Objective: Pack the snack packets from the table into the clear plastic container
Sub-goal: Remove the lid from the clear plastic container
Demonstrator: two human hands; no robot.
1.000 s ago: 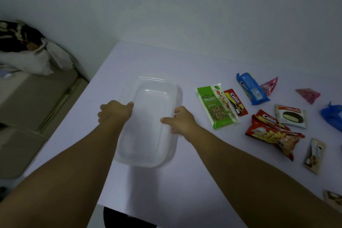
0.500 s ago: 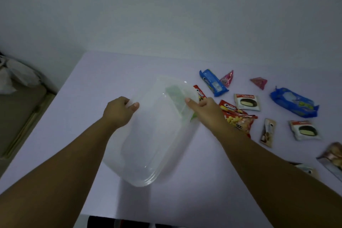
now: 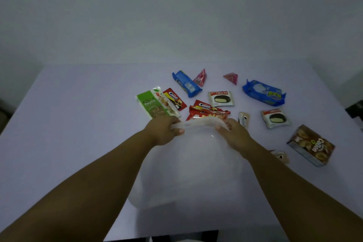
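On table (image 3: 78, 124), 2 Choco Pie packets (image 3: 221, 98), 2 pink triangles (image 3: 200, 78), 1 container (image 3: 188, 167)

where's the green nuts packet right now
In the head view, the green nuts packet lies on the table just beyond the left hand, with a red Oreo packet right beside it.

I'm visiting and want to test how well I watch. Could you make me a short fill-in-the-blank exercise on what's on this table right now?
1. Both the left hand and the right hand grip the far rim of the clear plastic ____.
2. The Nuts packet by the left hand is mostly ____ in colour.
3. The number of Choco Pie packets lying on the table is ____.
4. The brown box lies on the person's ____ side.

Missing words: container; green; two; right
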